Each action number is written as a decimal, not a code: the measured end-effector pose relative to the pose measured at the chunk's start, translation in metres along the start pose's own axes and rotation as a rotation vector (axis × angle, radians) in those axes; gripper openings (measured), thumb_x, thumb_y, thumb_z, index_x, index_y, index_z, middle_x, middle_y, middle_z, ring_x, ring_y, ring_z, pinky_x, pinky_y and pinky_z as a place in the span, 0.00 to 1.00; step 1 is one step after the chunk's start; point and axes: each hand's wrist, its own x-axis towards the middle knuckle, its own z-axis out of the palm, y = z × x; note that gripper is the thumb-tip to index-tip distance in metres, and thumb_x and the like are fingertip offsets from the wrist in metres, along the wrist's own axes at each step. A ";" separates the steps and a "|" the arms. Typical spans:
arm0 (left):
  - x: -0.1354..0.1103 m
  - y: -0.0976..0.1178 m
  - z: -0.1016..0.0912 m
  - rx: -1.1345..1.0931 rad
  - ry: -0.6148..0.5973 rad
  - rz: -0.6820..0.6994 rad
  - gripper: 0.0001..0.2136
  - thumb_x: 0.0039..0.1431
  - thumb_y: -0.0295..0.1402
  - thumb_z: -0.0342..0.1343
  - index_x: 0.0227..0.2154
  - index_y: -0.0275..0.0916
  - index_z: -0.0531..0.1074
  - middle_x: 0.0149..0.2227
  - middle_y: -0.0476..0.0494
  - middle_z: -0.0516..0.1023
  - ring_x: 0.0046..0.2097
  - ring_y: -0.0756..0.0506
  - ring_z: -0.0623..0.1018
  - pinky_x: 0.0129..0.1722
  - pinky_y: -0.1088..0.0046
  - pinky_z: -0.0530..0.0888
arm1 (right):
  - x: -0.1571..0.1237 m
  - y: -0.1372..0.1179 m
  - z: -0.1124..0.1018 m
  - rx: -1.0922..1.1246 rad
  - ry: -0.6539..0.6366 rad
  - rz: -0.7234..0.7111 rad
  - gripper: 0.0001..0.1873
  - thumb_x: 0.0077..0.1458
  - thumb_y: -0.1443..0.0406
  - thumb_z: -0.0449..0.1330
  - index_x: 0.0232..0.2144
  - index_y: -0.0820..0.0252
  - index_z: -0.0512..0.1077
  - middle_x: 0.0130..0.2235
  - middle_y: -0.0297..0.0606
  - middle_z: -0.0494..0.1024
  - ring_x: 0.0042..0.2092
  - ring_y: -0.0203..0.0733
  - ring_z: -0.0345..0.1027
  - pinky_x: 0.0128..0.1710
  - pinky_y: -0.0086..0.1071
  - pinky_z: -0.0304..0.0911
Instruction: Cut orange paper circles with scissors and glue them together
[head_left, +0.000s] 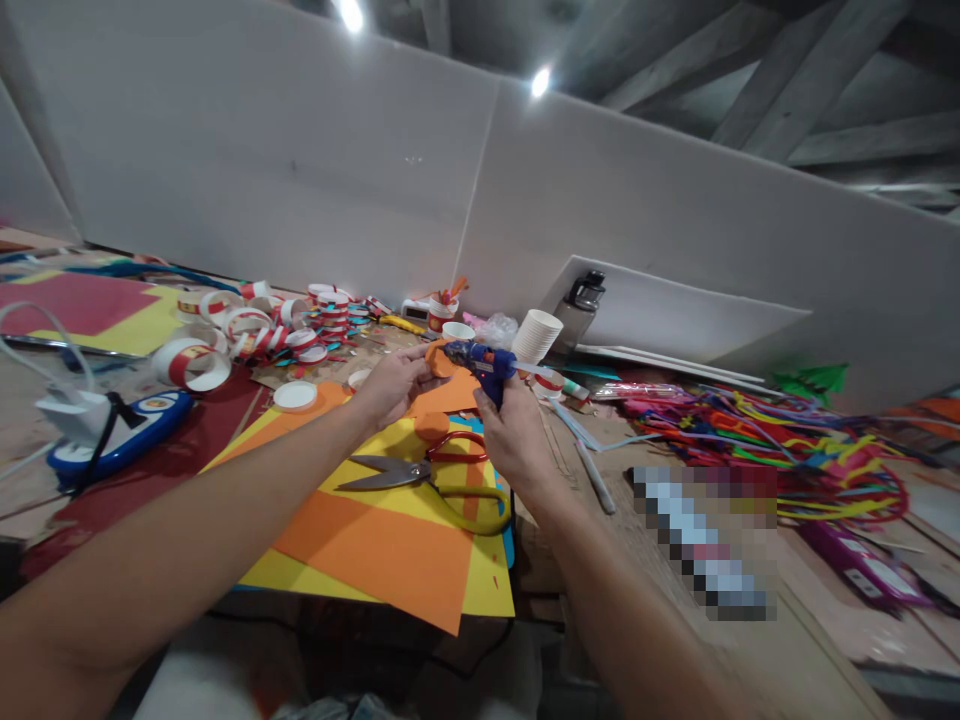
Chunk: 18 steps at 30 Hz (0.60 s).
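Observation:
My right hand (516, 430) is wrapped round the handle of a blue hot glue gun (484, 366), with a clear glue stick (534, 369) poking out of its back. The gun's nozzle points left, right at an orange paper piece (441, 360) with a rounded edge, which my left hand (397, 382) pinches. Whether the nozzle touches the paper I cannot tell. Below my hands, scissors (424, 474) with one red and one yellow handle lie with blades parted on yellow paper (491, 585) and orange paper (375, 545).
Cut red-and-white cup rings (191, 365) crowd the back left, near a blue-and-white power strip (124, 440) with a charger. A stack of paper cups (538, 335) and a bottle (577, 315) stand behind. Colourful pipe cleaners (780, 430) heap on the right; a grey pen-like stick (595, 478) lies nearer.

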 end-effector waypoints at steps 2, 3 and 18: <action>0.000 -0.001 -0.001 0.010 0.006 0.001 0.10 0.50 0.25 0.61 0.37 0.35 0.80 0.38 0.43 0.83 0.38 0.49 0.81 0.50 0.67 0.78 | 0.001 0.000 -0.001 0.012 0.006 0.041 0.19 0.60 0.63 0.54 0.52 0.61 0.69 0.47 0.50 0.78 0.48 0.53 0.71 0.49 0.45 0.66; 0.001 -0.001 -0.001 0.011 0.007 0.004 0.10 0.50 0.24 0.61 0.37 0.35 0.80 0.38 0.43 0.83 0.38 0.49 0.81 0.50 0.66 0.78 | 0.001 0.000 -0.002 0.016 0.008 0.053 0.19 0.60 0.63 0.54 0.52 0.62 0.69 0.48 0.51 0.77 0.48 0.54 0.71 0.49 0.46 0.65; 0.000 0.001 -0.002 -0.042 0.034 0.029 0.13 0.46 0.20 0.58 0.36 0.34 0.79 0.34 0.43 0.82 0.39 0.48 0.81 0.53 0.60 0.76 | 0.003 -0.001 -0.007 -0.031 0.002 0.097 0.18 0.62 0.61 0.52 0.52 0.62 0.69 0.48 0.51 0.77 0.49 0.55 0.71 0.49 0.46 0.65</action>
